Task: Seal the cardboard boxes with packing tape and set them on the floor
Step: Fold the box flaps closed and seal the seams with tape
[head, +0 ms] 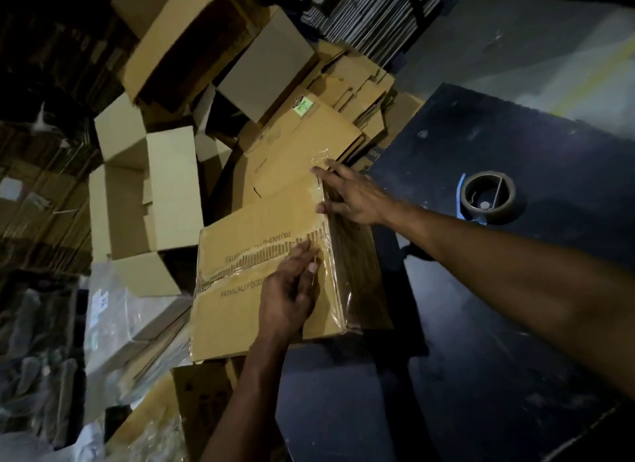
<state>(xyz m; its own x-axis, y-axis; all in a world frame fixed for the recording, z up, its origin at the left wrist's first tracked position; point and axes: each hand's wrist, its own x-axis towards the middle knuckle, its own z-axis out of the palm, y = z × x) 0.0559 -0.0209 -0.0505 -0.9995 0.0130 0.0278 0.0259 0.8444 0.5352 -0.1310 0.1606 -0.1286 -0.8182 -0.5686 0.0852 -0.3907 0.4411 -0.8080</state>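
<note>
Between both hands lies the sealed box (261, 286), resting on a cardboard heap beside the dark table (481, 324). Left hand (288, 289) presses flat, fingers straight, on the taped seam; right hand (350, 195) spreads open over the far corner. Upside-down print reads "PATANJALI FOOD". Tape roll (488, 197) sits apart on the table, with bare tabletop around it.

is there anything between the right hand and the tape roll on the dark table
Nothing visible does. The tape roll stands alone on the dark table, with bare surface between it and the right hand, which rests on the taped box.
</note>
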